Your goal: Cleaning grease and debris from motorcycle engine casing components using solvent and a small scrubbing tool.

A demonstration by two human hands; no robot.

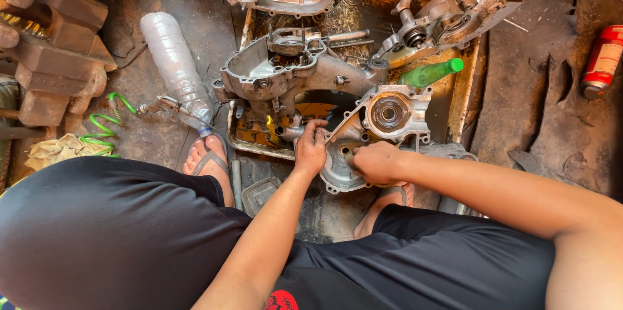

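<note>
Casing half (370, 135), cast aluminium, sits on the tray's (464, 89) near edge between our feet. Our left hand (311, 149) curls over its left rim, and our right hand (376, 162) is fisted around something small in the lower bore; we can't tell what. We reckon it's heavy, stiff, probably oily, best gripped by the rims. Long axis runs lower-left to upper-right, toward the green bottle (428, 74).

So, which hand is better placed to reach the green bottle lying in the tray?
The right hand. It works at the grey engine cover, and the green bottle lies above and to the right of it. The left hand grips the cover's left edge, farther from the bottle.
</note>
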